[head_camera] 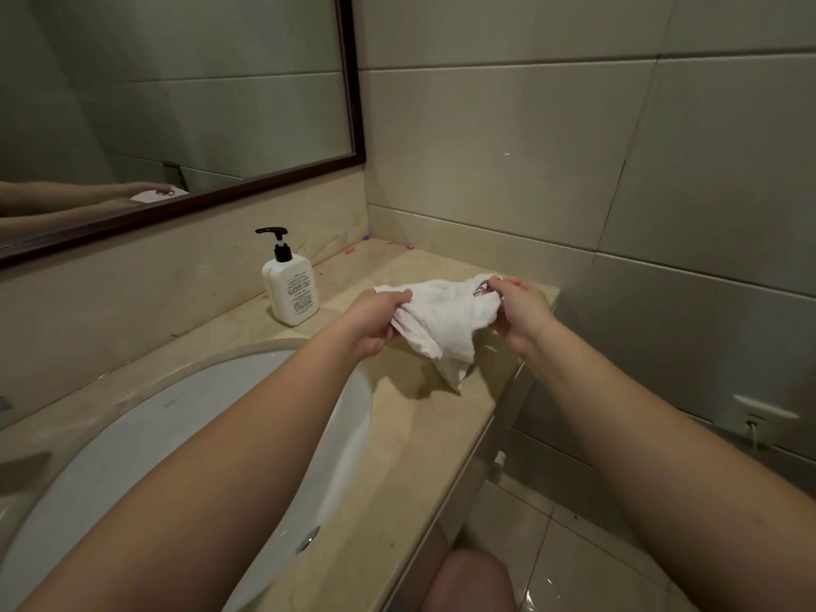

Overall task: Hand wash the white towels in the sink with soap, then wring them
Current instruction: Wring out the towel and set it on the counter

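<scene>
We hold the white towel [446, 320] over the table [410, 435], right of the sink [349, 417]; left hand [375, 318] and right hand [521, 313] each keep a grip clamped on an edge, likely spreading it.

White towel [446, 320] hangs crumpled above the counter [397, 435], right of sink [344, 435].

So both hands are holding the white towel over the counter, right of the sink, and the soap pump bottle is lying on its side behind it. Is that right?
Not quite. The head view shows the soap pump bottle standing upright on the counter, not lying on its side. The rest holds: the left hand and right hand both grip the white towel over the counter, right of the sink.
</scene>
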A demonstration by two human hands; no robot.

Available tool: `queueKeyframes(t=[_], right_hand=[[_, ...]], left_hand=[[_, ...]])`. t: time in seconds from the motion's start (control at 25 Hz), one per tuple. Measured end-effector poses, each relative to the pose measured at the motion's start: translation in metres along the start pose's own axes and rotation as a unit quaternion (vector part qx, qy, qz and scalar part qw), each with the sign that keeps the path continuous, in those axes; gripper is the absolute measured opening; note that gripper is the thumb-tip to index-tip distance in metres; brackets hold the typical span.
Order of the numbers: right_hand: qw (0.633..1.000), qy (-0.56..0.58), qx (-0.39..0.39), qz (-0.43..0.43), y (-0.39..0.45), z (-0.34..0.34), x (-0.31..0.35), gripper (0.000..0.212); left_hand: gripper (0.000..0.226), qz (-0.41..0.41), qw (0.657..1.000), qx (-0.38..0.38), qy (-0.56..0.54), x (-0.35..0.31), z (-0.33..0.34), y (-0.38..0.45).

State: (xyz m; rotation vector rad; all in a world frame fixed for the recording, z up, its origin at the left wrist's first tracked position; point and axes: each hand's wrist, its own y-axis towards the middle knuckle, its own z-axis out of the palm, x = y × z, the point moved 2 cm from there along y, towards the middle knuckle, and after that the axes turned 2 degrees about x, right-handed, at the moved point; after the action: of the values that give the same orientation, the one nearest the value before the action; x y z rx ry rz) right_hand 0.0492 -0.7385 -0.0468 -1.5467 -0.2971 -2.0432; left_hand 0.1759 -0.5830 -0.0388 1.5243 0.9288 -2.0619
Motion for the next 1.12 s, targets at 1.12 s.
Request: queueKeyframes(t=[1.12], right_hand=[[0.966,-0.223,-0.130,0.020,0.115,-0.023,-0.029,0.039]], left_hand=[[0.023,0.005,0.903,-0.256,0.345,0.021,-0.061,0.113]])
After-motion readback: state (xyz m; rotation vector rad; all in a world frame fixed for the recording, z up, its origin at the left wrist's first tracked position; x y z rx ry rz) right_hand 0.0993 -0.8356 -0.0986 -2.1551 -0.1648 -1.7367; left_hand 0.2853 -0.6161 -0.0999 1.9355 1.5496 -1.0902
